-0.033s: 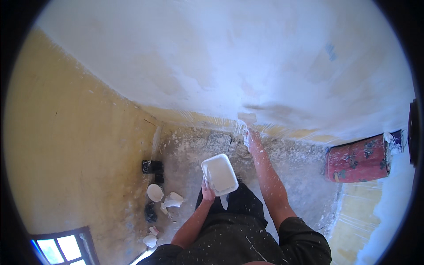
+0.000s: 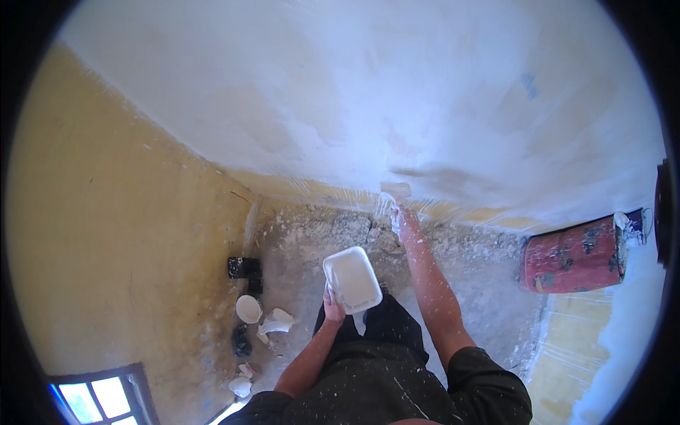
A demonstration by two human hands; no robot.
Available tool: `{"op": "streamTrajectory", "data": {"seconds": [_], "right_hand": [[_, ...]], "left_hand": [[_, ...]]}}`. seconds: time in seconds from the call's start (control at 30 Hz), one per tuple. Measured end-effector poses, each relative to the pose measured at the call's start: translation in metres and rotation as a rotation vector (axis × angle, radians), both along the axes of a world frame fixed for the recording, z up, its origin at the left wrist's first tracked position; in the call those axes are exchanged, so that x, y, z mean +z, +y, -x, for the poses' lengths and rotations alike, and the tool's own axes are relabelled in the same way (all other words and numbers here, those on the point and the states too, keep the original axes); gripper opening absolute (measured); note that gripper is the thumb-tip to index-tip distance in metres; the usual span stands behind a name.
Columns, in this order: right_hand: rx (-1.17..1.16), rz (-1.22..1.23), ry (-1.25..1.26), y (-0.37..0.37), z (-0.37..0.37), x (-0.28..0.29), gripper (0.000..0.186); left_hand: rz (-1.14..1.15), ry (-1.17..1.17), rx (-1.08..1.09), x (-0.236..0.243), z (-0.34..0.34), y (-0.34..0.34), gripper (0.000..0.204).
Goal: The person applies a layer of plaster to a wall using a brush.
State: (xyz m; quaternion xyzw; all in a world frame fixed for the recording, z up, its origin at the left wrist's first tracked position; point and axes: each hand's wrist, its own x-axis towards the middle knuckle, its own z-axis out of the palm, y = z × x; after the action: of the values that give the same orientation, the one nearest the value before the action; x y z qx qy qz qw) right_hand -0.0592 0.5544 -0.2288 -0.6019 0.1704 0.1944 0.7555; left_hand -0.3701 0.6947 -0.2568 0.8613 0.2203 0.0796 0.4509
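My left hand [image 2: 333,307] grips the near left edge of a shallow white plastic tray [image 2: 356,280] with rounded corners, held in front of my legs. Pale material lines the inside of the tray. With my arm stretched forward, my right hand [image 2: 406,222] is closed around a small white-coated hand tool [image 2: 388,199], whose exact kind I cannot make out. The tool's end is at the low part of the wall [image 2: 368,127], by a small beige patch [image 2: 397,189]. White coating covers most of this wall, with streaked yellow along its bottom. White spatter dots my right forearm.
A red drum [image 2: 575,256] stands at the right, with a smeared container [image 2: 632,227] on it. Along the yellow left wall [image 2: 113,212] are black objects [image 2: 244,268], a white bucket [image 2: 248,309] and white scraps [image 2: 278,321]. The floor [image 2: 482,283] is spattered white. A window [image 2: 99,400] shows lower left.
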Motion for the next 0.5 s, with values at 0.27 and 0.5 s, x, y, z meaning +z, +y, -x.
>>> {"op": "streamTrajectory", "data": {"seconds": [0.27,0.5], "right_hand": [[0.055,-0.344,-0.303,0.002,-0.018,0.235,0.022],[-0.083,-0.241,-0.371,-0.001,-0.008,0.265,0.037]], "left_hand": [[0.043,-0.121,-0.008,0.015,-0.004,0.007,0.041],[0.362,-0.055,0.081,0.093,-0.020,0.003,0.041]]}}
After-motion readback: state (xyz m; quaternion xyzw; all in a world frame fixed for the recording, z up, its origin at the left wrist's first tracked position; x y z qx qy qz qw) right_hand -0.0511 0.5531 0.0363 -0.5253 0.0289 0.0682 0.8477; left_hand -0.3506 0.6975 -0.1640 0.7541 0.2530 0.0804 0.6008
